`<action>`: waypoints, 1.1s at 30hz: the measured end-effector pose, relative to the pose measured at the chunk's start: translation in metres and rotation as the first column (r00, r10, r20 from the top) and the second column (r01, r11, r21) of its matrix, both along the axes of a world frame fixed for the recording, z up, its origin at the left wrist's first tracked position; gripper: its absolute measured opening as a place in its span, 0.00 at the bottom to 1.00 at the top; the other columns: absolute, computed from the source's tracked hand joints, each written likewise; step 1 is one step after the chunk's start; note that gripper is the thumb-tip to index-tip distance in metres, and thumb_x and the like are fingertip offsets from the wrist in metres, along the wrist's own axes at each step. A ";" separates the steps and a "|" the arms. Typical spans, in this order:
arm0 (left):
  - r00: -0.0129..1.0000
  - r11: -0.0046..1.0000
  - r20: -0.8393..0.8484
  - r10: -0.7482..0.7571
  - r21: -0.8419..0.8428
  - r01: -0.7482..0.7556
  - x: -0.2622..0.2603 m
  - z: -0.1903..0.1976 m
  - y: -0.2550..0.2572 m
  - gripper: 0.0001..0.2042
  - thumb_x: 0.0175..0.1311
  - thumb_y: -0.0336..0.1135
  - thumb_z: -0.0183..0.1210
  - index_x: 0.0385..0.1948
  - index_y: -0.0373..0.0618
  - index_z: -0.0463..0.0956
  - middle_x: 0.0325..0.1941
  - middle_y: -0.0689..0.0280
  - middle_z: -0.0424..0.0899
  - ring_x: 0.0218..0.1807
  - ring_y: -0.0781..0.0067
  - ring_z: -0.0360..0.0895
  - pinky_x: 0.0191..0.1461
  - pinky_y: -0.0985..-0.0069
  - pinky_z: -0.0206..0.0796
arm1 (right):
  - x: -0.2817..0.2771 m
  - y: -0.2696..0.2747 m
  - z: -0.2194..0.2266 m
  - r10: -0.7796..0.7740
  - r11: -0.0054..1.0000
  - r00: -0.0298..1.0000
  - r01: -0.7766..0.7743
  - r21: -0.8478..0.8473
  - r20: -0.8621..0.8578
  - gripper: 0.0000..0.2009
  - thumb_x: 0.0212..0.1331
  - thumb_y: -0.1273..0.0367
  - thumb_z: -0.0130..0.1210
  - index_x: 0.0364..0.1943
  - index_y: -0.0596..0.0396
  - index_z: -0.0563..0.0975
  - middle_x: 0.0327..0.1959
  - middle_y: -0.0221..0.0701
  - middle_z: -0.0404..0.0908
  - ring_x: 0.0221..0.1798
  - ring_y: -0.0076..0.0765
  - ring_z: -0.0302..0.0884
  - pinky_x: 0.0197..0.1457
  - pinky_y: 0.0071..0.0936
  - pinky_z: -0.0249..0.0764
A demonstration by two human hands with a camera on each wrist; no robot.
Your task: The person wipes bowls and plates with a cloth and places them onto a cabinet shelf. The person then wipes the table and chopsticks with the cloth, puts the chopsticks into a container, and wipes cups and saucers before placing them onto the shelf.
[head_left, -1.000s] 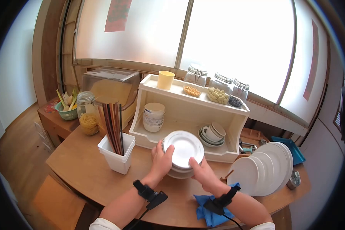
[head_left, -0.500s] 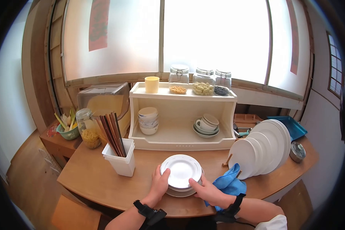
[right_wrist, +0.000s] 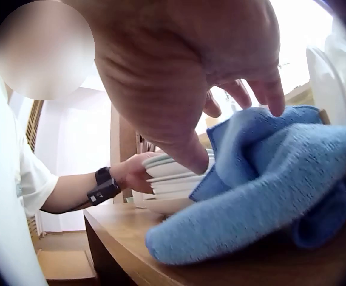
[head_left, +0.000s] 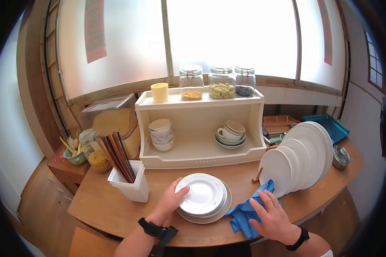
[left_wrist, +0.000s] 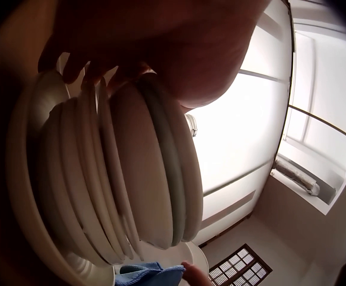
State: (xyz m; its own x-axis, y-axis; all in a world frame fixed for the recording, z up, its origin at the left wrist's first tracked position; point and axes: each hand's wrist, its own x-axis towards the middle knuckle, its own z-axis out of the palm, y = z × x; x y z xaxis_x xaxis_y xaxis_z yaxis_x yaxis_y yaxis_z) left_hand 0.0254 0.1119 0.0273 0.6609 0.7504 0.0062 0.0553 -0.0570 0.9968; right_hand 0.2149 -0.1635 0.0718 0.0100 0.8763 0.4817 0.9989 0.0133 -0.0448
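Observation:
A stack of white plates [head_left: 203, 195] sits on the table, a wider plate [head_left: 225, 209] at its bottom. At its left side my left hand [head_left: 170, 199] holds on, thumb over the top rim and fingers along the plate edges. The left wrist view shows several stacked dishes [left_wrist: 140, 161] of differing depth, some bowl-like, with fingertips right at their rims. Over a crumpled blue cloth [head_left: 242, 214] to the right, my right hand [head_left: 275, 217] hovers palm down, fingers spread. The right wrist view has the cloth [right_wrist: 268, 185] just below those fingers, not gripped.
White plates [head_left: 275, 171] stand on edge in a wooden rack at right, near a lidded tin [head_left: 341, 157]. Behind is a cream shelf [head_left: 197, 162] with bowls [head_left: 162, 135], a cup and jars. Chopsticks [head_left: 118, 156] fill a white container [head_left: 135, 188] at left.
My right hand has let go of the stack and moved right, over the blue cloth. The left hand stays at the stack's left rim. The head view has shifted.

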 end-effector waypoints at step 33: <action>0.962 0.970 0.260 0.080 -0.244 -0.015 0.014 0.013 0.016 0.15 0.67 0.24 0.52 0.54 0.33 0.71 0.49 0.58 0.82 0.47 0.70 0.81 0.54 0.73 0.75 | 0.049 0.023 -0.055 -0.188 0.962 0.885 0.078 -0.261 -0.426 0.33 0.55 0.58 0.63 0.62 0.61 0.67 0.43 0.47 0.78 0.46 0.55 0.77 0.46 0.44 0.76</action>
State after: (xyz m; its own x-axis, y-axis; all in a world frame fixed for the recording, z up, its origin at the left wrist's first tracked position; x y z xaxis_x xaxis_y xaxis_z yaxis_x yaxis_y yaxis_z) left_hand 0.0398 0.1281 0.0402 0.6230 0.7822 -0.0051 -0.2172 0.1792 0.9595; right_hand 0.2640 -0.1402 0.0170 0.2987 0.9365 0.1838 0.8643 -0.1838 -0.4682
